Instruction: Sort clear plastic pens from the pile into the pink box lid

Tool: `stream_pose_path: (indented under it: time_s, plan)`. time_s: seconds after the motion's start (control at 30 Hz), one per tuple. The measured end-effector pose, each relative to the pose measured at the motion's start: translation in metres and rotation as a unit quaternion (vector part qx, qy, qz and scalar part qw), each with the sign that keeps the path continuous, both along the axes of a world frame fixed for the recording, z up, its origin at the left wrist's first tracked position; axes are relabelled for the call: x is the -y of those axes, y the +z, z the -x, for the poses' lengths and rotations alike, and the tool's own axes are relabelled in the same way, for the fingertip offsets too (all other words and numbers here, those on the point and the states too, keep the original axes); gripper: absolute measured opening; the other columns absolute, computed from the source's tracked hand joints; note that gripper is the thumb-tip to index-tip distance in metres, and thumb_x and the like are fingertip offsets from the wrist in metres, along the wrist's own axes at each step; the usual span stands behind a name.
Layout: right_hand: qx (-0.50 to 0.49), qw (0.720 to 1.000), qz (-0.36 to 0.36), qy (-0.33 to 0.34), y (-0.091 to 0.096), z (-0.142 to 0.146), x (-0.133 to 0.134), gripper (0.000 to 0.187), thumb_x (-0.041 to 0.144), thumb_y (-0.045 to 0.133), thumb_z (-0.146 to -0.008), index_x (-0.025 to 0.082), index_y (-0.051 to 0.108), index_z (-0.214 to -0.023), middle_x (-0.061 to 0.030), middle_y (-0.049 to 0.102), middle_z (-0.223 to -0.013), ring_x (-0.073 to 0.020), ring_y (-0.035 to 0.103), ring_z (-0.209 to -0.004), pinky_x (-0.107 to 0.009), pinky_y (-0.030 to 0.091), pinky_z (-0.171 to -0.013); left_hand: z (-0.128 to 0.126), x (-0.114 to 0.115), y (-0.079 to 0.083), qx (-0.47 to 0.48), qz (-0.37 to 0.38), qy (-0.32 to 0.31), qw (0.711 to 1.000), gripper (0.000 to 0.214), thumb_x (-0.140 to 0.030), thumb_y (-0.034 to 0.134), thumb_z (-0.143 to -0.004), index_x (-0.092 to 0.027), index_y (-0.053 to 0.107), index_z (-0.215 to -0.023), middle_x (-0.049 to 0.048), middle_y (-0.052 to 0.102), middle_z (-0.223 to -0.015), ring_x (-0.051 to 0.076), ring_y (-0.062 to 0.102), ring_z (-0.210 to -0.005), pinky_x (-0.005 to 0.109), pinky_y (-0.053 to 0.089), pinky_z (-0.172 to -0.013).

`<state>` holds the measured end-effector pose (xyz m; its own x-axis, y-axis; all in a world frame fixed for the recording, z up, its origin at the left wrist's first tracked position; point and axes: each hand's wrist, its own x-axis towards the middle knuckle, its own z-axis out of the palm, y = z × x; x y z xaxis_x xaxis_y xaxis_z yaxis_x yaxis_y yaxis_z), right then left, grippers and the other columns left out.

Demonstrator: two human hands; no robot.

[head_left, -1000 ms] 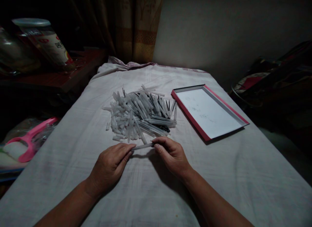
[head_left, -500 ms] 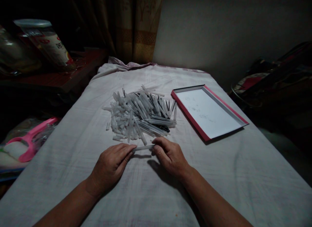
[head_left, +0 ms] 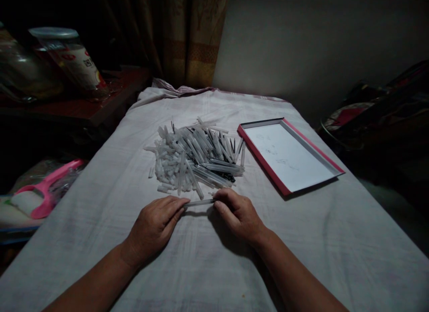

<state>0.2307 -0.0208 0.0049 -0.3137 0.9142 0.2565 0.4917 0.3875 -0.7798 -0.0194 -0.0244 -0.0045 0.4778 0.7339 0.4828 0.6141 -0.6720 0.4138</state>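
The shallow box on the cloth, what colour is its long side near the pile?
Red on that long side; it shows best in the head view.

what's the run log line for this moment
left hand: pinches clear tube; right hand: pinches other end; tube pile: beyond hands; tray: right of pile

My left hand conceals one end of the clear pen barrel; my right hand covers the other. In the pile of pen parts, the lower layers are obscured. Dark marks inside the red-edged box lid are too small to identify. The bottom edge crops my forearms.
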Motion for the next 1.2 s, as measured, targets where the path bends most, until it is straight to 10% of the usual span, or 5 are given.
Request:
stream_pose_path:
  time_s: [0.8,1.2]
  plan:
    - [0.079,0.996,-0.032,0.037,0.0052,-0.0049,-0.0019,0.012,0.027,0.048,-0.093,0.019,0.058,-0.095,-0.0015,0.064,-0.072,-0.0138,0.058,-0.06,-0.024,0.043,-0.059,-0.0013,0.0008,0.0011,-0.005,0.012,-0.006,1.0,0.022,-0.022,0.051,-0.097,-0.018,0.066,-0.113,0.007,0.074,-0.097,0.017,0.07,-0.088,0.028,0.056,-0.078]
    - [0.097,0.993,-0.02,0.061,0.0071,-0.005,-0.0008,0.032,0.031,0.04,-0.096,0.021,0.051,-0.068,0.0004,0.055,-0.06,-0.0124,0.049,-0.055,-0.024,0.037,-0.056,-0.0025,-0.0001,0.0029,0.01,0.015,-0.029,0.999,0.023,-0.021,0.053,-0.096,-0.02,0.066,-0.114,0.0067,0.074,-0.096,0.015,0.07,-0.085,0.026,0.056,-0.076]
